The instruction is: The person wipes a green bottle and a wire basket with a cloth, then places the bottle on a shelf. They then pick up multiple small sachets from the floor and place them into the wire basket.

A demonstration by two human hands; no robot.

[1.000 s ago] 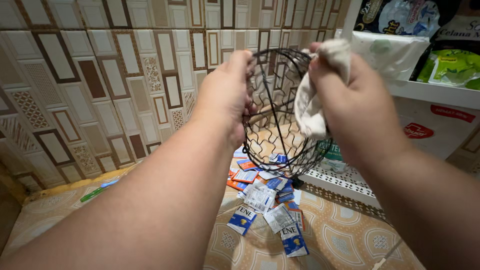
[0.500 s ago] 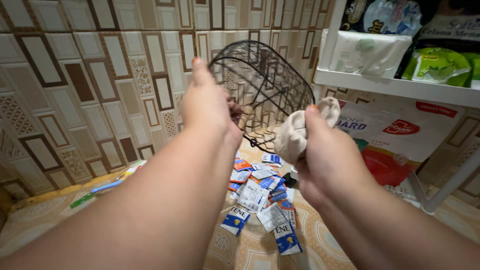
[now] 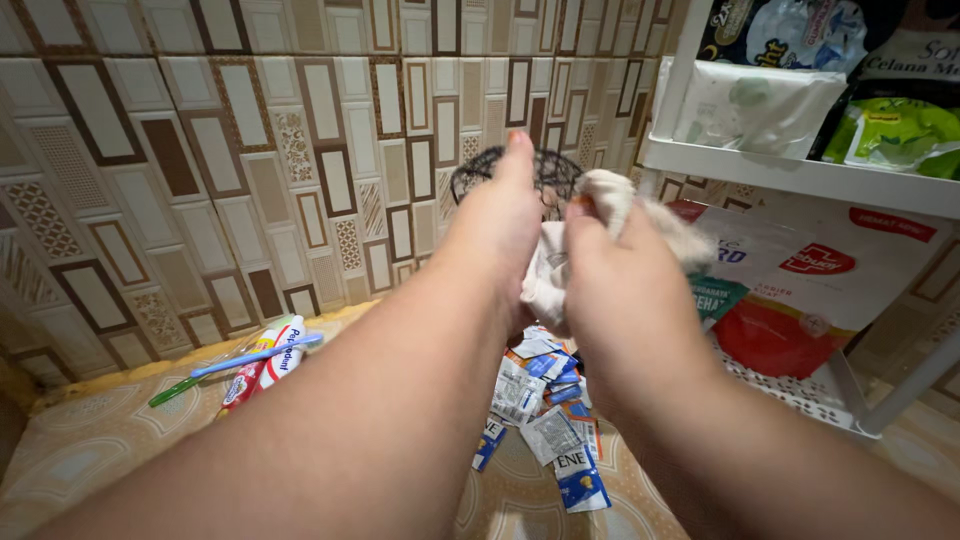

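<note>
1. Left hand (image 3: 500, 225) is gripping a black wire basket (image 3: 545, 168), fingers curled round its near side; only the top arc of mesh is showing above the knuckles.
2. Right hand (image 3: 615, 275) is closing its fingers on a bunched off-white cloth (image 3: 550, 270), pressing it against the basket just beside the left hand.
3. The basket is being held up in front of the patterned tile wall (image 3: 200, 150), above a loose pile of small sachets (image 3: 545, 420), blue, white and orange, lying on the patterned surface (image 3: 120, 450) below the forearms.
4. At left, near the wall's foot, a red-and-white toothpaste tube (image 3: 262, 368) is lying with a blue toothbrush (image 3: 262, 355) across it and a green one (image 3: 175, 390) beside.
5. A white shelf rack (image 3: 800, 175) is standing at right. Its upper shelf is carrying a white soft pack (image 3: 750, 105), a green packet (image 3: 895, 130) and a dark bag (image 3: 790, 30) on top.
6. Under that shelf, a white pouch with red label (image 3: 840, 270) is leaning over a red pouch (image 3: 775, 340) and a small green one (image 3: 715, 295).
</note>
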